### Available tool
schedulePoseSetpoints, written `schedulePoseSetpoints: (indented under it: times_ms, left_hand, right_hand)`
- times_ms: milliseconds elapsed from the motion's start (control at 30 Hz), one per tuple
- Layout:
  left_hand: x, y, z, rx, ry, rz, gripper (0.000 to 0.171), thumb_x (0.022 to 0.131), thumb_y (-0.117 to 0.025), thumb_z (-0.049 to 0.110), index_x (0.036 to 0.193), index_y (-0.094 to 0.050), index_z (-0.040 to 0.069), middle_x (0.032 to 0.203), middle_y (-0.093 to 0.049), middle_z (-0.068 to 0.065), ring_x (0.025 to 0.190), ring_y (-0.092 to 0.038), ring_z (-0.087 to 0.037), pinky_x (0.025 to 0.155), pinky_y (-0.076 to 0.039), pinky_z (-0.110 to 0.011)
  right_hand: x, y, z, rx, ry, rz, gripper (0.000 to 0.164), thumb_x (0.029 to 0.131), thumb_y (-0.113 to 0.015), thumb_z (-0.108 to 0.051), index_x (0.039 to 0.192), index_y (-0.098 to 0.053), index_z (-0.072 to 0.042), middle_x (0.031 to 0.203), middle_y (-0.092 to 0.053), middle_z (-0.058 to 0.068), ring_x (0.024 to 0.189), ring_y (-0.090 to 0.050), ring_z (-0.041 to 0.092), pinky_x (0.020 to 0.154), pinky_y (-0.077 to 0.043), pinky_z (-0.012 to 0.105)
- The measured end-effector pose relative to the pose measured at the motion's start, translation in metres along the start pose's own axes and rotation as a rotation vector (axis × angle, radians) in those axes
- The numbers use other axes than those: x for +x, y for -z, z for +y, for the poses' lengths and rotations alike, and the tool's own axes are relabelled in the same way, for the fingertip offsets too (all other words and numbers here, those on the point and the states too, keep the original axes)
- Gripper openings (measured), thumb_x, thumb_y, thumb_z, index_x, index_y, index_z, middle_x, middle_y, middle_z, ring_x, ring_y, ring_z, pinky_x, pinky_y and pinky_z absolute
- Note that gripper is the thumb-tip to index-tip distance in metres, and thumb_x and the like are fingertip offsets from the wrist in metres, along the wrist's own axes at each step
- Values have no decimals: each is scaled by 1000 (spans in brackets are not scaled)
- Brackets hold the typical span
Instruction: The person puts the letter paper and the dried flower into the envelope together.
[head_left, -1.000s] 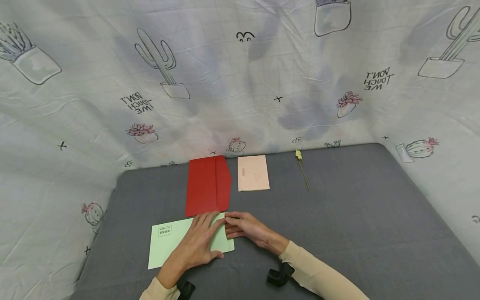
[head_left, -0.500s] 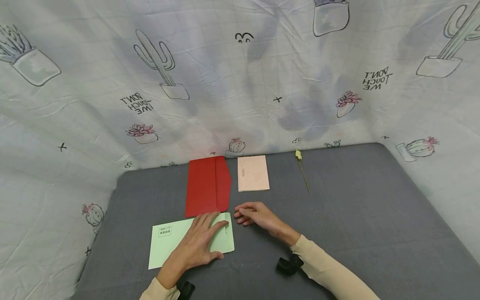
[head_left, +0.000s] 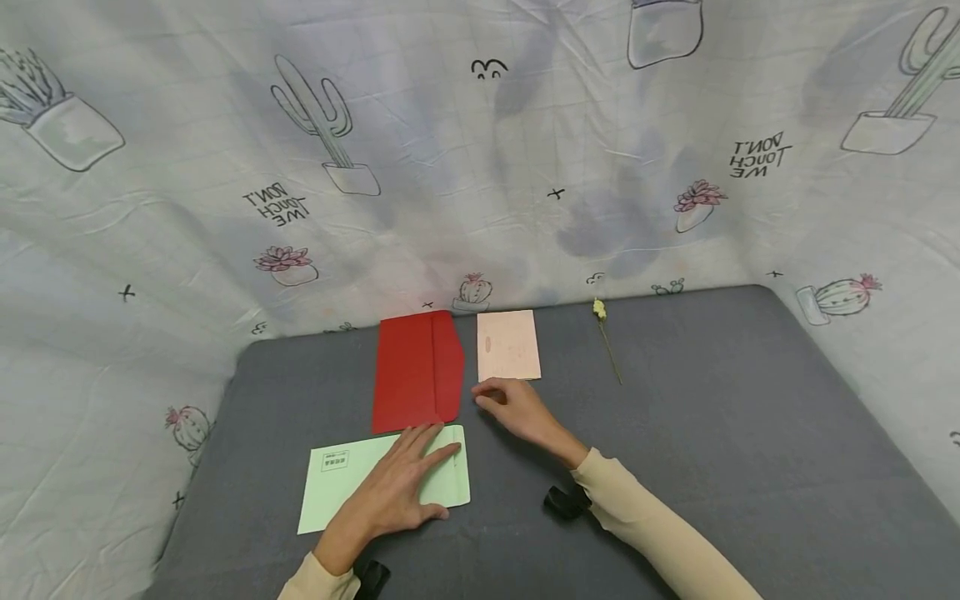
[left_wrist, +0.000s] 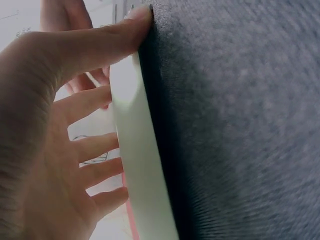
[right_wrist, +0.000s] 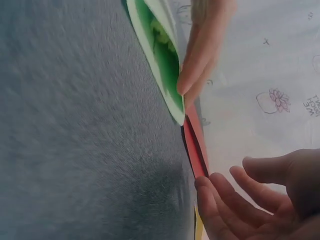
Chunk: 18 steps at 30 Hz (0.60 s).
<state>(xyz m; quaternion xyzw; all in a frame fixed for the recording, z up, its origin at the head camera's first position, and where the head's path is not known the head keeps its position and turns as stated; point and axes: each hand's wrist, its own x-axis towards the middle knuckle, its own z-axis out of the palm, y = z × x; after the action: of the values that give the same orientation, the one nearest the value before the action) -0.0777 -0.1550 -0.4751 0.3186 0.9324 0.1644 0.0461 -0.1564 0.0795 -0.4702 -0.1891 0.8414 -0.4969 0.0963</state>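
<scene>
A pale green envelope [head_left: 324, 493] with a small printed box lies on the grey table. My left hand [head_left: 393, 487] rests spread across it, fingers extended toward its far edge. In the right wrist view the mouth of the green envelope [right_wrist: 176, 107] gapes, and a small yellow-green flower-like thing [right_wrist: 162, 36] shows inside. My right hand [head_left: 521, 408] holds nothing; its fingers are loosely bent beside the near edge of a folded pink paper [head_left: 508, 343]. A red envelope [head_left: 405, 367], its flap on the right, lies just beyond the green one.
At the back right of the table [head_left: 720, 450] lies a yellow flower on a thin stem [head_left: 609, 346]. A white cactus-print cloth [head_left: 450, 150] hangs behind the table and at both sides. Black bands [head_left: 566, 503] are on both wrists.
My right hand has let go of the green envelope's open end, drawn away to the right, then moved up toward the pink paper. My left hand stays on the envelope.
</scene>
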Motion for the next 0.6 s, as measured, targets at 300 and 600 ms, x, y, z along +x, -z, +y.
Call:
schedulePoseSetpoints:
  times_ms: [300,600]
  left_hand:
    - [16,28,-14,116,184,136,69,85,-69,51,142,-53,16,147,-41,-22,133,-40,-44,106,-30,-65]
    - [71,56,-55,84,420,37,64,98,-54,45,153,-34,21,154,-23,-29,137,-27,-51,97,-27,-78]
  right_hand:
    - [30,-13,-8,-193,128,34,24,90,-69,-8,113,-71,-1,110,-69,10,94,-65,23,83,-53,37]
    - [62,-26,-9,-331,83,-14,34,92,-68,-11,122,-65,3,131,-59,16,124,-54,30,105,-42,41]
